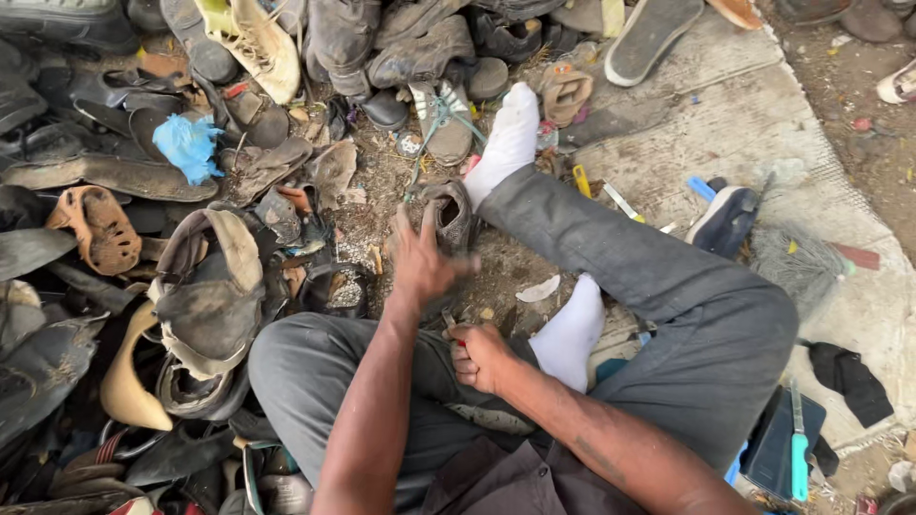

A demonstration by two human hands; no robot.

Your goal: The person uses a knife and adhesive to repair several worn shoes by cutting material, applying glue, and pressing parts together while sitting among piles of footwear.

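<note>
Now our left hand (420, 262) reaches forward with its fingers (405, 227) spread open, the fingertips touching the rim of a worn grey shoe (448, 215) that sits on the ground just beyond them. Close behind that hand, our right hand (480, 358) is curled into a fist, its fingers closed around a small tool with a red handle (458, 340); only a sliver of the handle and a bit of metal show above the knuckles, so we cannot tell what kind of tool it is. Both hands hover over our grey trousers (649, 286), legs crossed, with one white sock (506, 143) stretched out just right of the grey shoe and the other white sock (571, 334) tucked in right beside the fist.

Left of the open fingers lies a large heap of old shoes and sandals (191, 286), with a tan insole (129, 381) and a crumpled blue plastic bag (188, 146) among them. Farther out to the right, on the concrete slab (763, 124), rest a dark sneaker with a white sole (725, 219) and a stiff brush (797, 257). Well to the right of the fist, a knife with a turquoise handle (799, 448) lies on a dark box (778, 429).
</note>
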